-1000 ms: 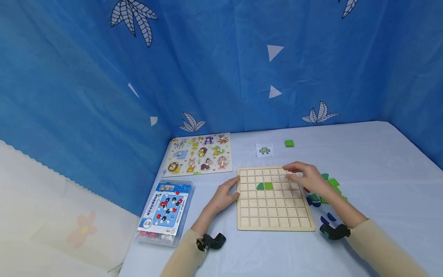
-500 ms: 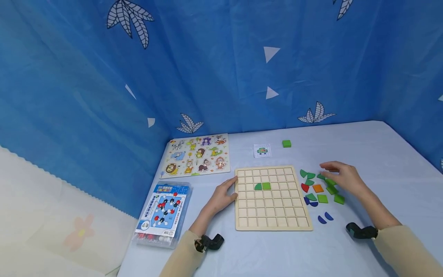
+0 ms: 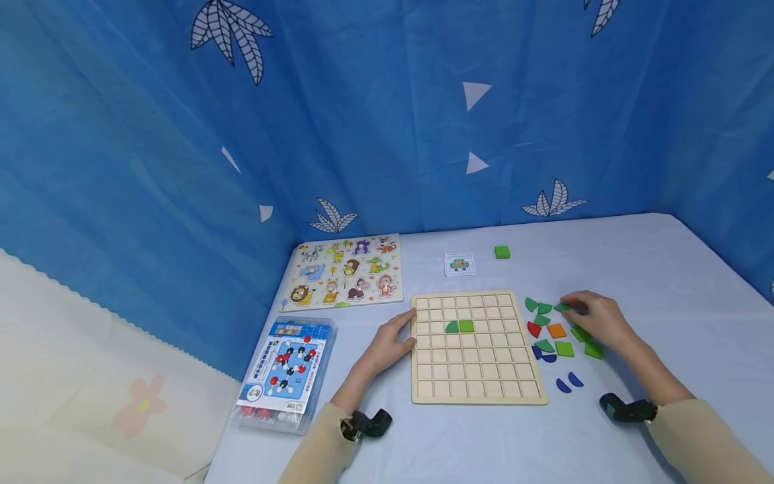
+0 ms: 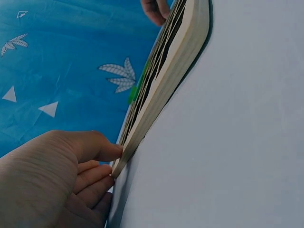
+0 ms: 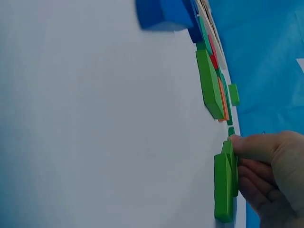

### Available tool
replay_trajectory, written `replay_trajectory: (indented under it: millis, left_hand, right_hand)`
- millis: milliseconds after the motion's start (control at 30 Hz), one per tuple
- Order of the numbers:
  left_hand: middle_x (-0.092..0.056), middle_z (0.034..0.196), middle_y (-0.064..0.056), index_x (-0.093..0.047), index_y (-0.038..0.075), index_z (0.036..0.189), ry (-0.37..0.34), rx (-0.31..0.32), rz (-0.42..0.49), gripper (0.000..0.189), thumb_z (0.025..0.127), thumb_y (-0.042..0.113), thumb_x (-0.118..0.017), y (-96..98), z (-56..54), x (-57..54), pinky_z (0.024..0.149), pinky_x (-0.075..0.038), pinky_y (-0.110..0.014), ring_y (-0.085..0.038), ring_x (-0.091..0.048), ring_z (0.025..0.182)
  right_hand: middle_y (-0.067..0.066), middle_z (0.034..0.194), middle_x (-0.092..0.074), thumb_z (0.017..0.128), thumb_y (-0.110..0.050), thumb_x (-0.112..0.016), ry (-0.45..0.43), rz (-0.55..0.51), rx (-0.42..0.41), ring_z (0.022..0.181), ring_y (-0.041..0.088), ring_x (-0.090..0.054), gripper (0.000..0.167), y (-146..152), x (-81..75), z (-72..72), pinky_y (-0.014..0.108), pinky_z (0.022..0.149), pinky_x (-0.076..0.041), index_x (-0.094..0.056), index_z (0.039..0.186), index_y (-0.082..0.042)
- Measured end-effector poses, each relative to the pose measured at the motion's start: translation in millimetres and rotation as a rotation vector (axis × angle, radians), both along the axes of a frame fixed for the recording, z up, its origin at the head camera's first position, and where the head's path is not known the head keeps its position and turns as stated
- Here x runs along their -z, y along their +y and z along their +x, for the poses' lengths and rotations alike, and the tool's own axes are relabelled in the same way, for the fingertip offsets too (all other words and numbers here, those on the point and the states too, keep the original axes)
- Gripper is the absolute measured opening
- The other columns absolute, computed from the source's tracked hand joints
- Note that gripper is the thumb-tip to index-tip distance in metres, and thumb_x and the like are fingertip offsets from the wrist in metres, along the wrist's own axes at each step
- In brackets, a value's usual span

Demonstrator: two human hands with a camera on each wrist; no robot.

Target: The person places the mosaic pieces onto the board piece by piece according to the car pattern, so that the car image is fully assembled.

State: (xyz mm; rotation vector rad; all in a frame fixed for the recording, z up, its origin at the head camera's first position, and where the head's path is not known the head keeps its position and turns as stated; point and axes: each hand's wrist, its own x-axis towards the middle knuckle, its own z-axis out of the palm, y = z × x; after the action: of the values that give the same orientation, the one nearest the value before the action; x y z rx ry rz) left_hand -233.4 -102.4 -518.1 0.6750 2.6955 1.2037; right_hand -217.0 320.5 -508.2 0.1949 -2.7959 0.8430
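Note:
My left hand rests against the left edge of a pale wooden grid board, thumb and fingers spread along it. In the left wrist view its thumb meets the board's side. A green quarter-circle piece and a green square sit side by side in the grid. Right of the board, my right hand pinches a green quarter-circle piece between thumb and fingers. Green squares lie just under that hand in the right wrist view.
Loose pieces lie beside the board: a red one, an orange square, and blue segments. Behind stand a pattern card and a green block. An animal puzzle and a boxed set lie left.
My right hand has moved from over the board out to the loose pieces on the right, and its fingers have closed on a green quarter-circle. The left hand stays at the board's edge.

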Motion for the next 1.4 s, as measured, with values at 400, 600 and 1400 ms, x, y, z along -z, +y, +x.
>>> replay_trajectory:
  millis: [400, 600, 1400]
  left_hand:
    - [-0.041, 0.144, -0.012, -0.039, 0.005, 0.144, -0.003, -0.001, -0.002, 0.062, 0.087, 0.008, -0.064, 0.0, 0.1, 0.5, 0.109, -0.030, -0.038, -0.026, -0.036, 0.133]
    - [-0.041, 0.144, -0.012, -0.039, 0.004, 0.144, -0.001, 0.000, 0.001, 0.062, 0.087, 0.008, -0.064, -0.3, -0.1, 0.4, 0.110, -0.030, -0.038, -0.026, -0.035, 0.133]
    - [-0.040, 0.144, -0.013, -0.038, 0.004, 0.144, -0.003, 0.004, 0.001, 0.062, 0.087, 0.008, -0.063, -1.1, -2.3, 2.3, 0.110, -0.030, -0.037, -0.026, -0.035, 0.134]
  right_hand:
    - [0.031, 0.111, -0.058, 0.082, 0.001, -0.068, 0.047, 0.022, -0.008, 0.098, 0.047, -0.056, 0.035, -4.2, -1.9, 3.3, 0.059, 0.081, -0.048, -0.060, 0.115, 0.011]
    - [0.029, 0.106, -0.061, 0.080, 0.007, -0.067, 0.122, 0.030, -0.061, 0.090, 0.044, -0.059, 0.032, -2.7, 3.3, 3.8, 0.057, 0.074, -0.050, -0.063, 0.111, 0.010]
    - [0.003, 0.105, -0.065, 0.087, -0.033, -0.068, 0.188, -0.117, -0.048, 0.092, 0.030, -0.063, 0.035, -8.5, 25.3, -36.6, 0.048, 0.071, -0.055, -0.064, 0.117, -0.016]
